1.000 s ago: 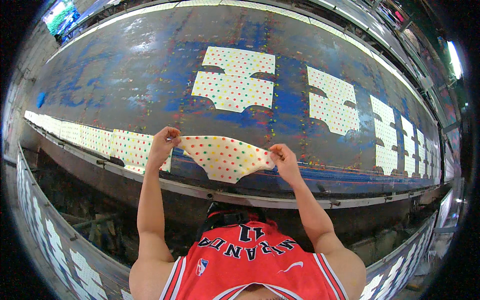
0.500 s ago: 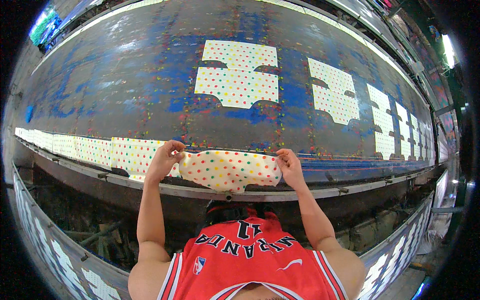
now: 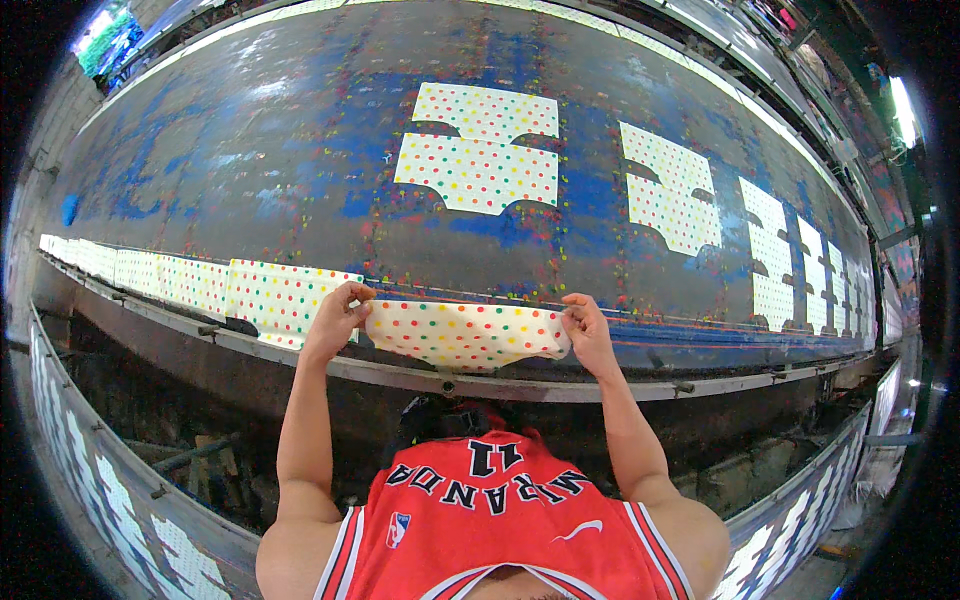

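A white fabric piece with red, green and yellow dots [image 3: 465, 332] hangs between my two hands at the near edge of the long printing table [image 3: 300, 215]. My left hand [image 3: 343, 312] pinches its upper left corner, and my right hand [image 3: 584, 325] pinches the upper right one. The top edge is stretched nearly straight; the lower part sags and curls toward me. Left of it, more dotted fabric pieces [image 3: 290, 295] lie in a row along the near edge, the closest one reaching behind my left hand.
Two dotted cut pieces [image 3: 490, 175] lie flat mid-table, with further dotted pieces [image 3: 672, 185] in a row to the right. A metal rail [image 3: 520, 389] with small knobs runs along the near edge. Other tables with cut pieces [image 3: 160, 550] stand behind me on both sides.
The held fabric's lower part has lifted and folded up, so it hangs shorter. Both hands keep their corners and have hardly moved. The view has shifted slightly.
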The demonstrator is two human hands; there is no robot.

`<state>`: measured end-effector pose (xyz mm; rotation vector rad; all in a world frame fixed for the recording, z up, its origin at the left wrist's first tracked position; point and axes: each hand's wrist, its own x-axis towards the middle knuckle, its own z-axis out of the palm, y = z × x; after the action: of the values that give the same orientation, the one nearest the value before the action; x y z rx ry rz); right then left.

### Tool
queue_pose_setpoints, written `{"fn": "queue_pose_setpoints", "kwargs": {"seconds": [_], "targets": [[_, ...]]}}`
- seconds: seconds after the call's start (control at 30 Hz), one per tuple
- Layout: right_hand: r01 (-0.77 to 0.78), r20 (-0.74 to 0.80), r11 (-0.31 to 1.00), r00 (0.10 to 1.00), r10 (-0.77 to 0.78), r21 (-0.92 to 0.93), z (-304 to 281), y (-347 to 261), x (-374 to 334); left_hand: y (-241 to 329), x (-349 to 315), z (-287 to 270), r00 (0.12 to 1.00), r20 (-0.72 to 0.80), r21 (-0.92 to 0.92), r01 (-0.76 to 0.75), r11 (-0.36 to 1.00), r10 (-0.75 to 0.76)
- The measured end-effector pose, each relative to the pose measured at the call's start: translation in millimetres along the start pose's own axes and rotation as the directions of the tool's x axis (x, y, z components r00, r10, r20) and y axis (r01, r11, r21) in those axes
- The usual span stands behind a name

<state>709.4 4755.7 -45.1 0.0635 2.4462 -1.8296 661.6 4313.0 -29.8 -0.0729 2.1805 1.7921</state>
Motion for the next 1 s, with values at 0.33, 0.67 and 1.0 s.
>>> {"fn": "queue_pose_setpoints", "kwargs": {"seconds": [0.33, 0.67, 1.0], "targets": [[-0.072, 0.001, 0.997, 0.997, 0.072, 0.027, 16.5, 8.5, -5.3, 1.3, 12.0, -1.2, 0.994, -0.097, 0.075, 0.060, 0.995, -0.052], [-0.022, -0.080, 0.991, 0.997, 0.012, -0.134, 26.9, 24.5, 17.7, -17.8, 40.6, -3.7, 0.993, -0.086, 0.209, 0.098, 0.973, -0.081], [-0.211, -0.054, 0.957, 0.978, 0.204, -0.198, 26.4, 18.8, 23.0, -11.9, 48.7, -8.4, 0.998, -0.064, 0.256, 0.024, 0.966, -0.007]]}}
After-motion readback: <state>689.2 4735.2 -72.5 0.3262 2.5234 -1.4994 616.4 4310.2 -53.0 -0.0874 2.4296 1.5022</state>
